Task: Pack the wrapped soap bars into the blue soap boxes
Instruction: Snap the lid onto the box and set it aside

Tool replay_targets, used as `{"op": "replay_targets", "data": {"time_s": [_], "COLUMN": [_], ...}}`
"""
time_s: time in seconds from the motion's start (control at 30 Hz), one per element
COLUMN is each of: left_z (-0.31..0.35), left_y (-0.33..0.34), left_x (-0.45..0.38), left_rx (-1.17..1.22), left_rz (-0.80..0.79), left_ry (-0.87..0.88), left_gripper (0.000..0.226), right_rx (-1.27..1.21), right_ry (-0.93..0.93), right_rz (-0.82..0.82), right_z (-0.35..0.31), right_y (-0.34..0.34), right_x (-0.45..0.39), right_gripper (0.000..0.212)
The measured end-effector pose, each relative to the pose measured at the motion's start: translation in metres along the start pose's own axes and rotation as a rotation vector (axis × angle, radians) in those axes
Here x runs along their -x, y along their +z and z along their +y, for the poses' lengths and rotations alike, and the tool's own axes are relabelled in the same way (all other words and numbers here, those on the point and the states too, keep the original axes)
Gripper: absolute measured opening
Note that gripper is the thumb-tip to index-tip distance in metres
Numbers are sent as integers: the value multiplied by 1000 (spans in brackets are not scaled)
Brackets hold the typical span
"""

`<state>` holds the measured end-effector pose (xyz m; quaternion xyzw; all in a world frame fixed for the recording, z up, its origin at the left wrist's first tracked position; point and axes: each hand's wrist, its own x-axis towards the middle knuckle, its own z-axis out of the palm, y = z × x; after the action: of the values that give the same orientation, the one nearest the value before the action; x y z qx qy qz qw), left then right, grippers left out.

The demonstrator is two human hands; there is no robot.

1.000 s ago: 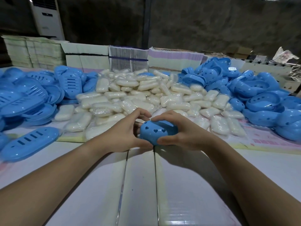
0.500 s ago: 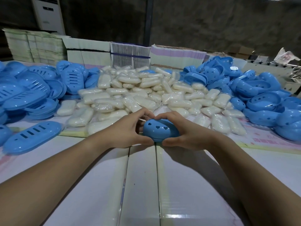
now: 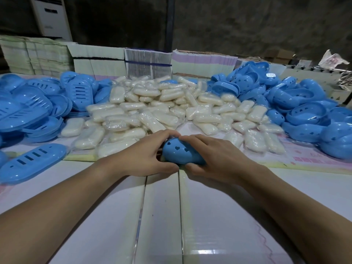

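Both hands clasp one blue box (image 3: 182, 154) just in front of the soap pile (image 3: 152, 111), low over the white table (image 3: 162, 216). The left hand (image 3: 146, 155) curls round the box's left end, fingers over the top and thumb beneath; the right hand (image 3: 215, 159) wraps the right end the same way. The box's domed face with heart-shaped holes shows between them. Whether a bar is inside is hidden, though a pale sliver shows at the box's left edge.

This looks like the closing step: the two halves being squeezed shut. The next move likely calls for even pressure until the shell seats, then setting the box aside and reaching to the pile for another bar. Slotted lids (image 3: 32, 162) lie left of the pile and shells (image 3: 304, 111) right of it.
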<state>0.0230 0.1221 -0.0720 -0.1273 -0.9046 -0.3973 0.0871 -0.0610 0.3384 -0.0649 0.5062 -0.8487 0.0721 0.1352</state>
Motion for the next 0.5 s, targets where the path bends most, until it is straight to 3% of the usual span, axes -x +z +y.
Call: {"op": "replay_targets", "data": {"time_s": [0.2,0.5], "left_z": [-1,0], "left_y": [2,-1], "left_x": [-2,-3], "left_rx": [-35,112], "left_rz": [36,10], "left_ry": [0,-71], "left_gripper": [59,49], "right_rx": [-233,-239], "right_ry": [26,74], "right_rz": [-78,-149], "right_z": [-1,0], "right_y": [1,-4], "right_x": [2,-5], "right_gripper": [67,67]}}
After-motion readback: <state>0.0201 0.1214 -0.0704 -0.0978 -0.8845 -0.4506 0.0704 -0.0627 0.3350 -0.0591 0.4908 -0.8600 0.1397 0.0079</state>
